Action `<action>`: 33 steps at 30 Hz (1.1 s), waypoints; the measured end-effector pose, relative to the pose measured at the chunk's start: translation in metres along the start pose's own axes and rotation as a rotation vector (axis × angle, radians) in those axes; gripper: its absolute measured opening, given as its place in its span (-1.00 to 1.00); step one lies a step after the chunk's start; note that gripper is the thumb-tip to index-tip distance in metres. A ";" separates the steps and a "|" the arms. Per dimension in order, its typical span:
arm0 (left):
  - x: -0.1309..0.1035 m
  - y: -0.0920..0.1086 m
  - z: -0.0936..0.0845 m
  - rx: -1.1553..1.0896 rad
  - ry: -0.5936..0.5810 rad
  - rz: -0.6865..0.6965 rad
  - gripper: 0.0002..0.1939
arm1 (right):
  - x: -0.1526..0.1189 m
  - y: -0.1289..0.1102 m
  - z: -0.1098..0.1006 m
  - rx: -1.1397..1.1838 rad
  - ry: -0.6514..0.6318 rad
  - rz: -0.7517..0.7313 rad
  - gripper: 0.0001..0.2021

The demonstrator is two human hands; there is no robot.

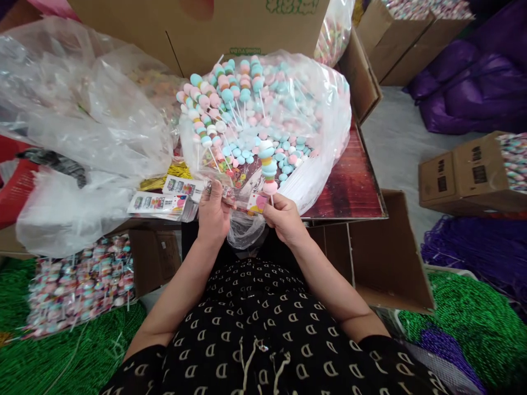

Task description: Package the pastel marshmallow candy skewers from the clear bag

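My right hand [284, 218] pinches the stick of a candy skewer [268, 164], which stands upright with blue, white, yellow and pink pieces stacked on it. By those fingertips is a printed card [257, 203] with pink and yellow patches. My left hand [214, 214] is closed on a clear plastic wrapper [239, 200] that stretches across toward the card; whether the card lies inside it I cannot tell. Left of that hand are stacks of printed header cards [156, 204] and a bundle of gold twist ties [177, 171].
An open plastic bag [337, 126] of loose candies and finished skewers [245, 82] covers much of the red table [349, 189]. Behind it stands a large carton [230, 27]. Crumpled plastic [82, 93] lies left. Below left is a box of wrapped skewers [82, 280]; an open carton [387, 258] sits right.
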State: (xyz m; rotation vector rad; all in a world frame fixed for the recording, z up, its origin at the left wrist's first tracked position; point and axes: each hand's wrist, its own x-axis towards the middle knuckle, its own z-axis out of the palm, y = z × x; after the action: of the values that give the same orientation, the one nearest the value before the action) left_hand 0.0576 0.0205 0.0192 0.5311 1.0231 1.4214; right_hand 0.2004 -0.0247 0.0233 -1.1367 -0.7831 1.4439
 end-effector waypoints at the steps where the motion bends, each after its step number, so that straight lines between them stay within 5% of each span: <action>1: -0.002 -0.001 0.000 0.006 -0.005 0.037 -0.58 | 0.001 0.001 -0.001 -0.012 -0.013 0.003 -0.63; 5: -0.009 -0.004 -0.001 0.050 -0.062 0.111 -0.57 | 0.006 0.013 0.002 -0.006 0.028 0.010 -0.66; 10: -0.008 -0.006 0.000 -0.052 -0.044 0.025 -0.58 | 0.003 0.026 0.007 -0.031 0.097 -0.117 -0.61; 21: 0.024 0.012 -0.013 -0.156 0.075 -0.143 -0.69 | -0.047 -0.023 -0.046 -0.566 -0.132 -0.220 -0.71; 33: 0.022 0.016 -0.009 -0.170 -0.035 -0.048 -0.70 | -0.050 -0.041 -0.073 -0.877 -0.260 -0.254 -0.58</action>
State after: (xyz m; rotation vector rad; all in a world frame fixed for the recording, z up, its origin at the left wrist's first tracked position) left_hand 0.0384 0.0412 0.0223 0.4038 0.8725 1.4360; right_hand 0.2807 -0.0733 0.0488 -1.4186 -1.7831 1.0426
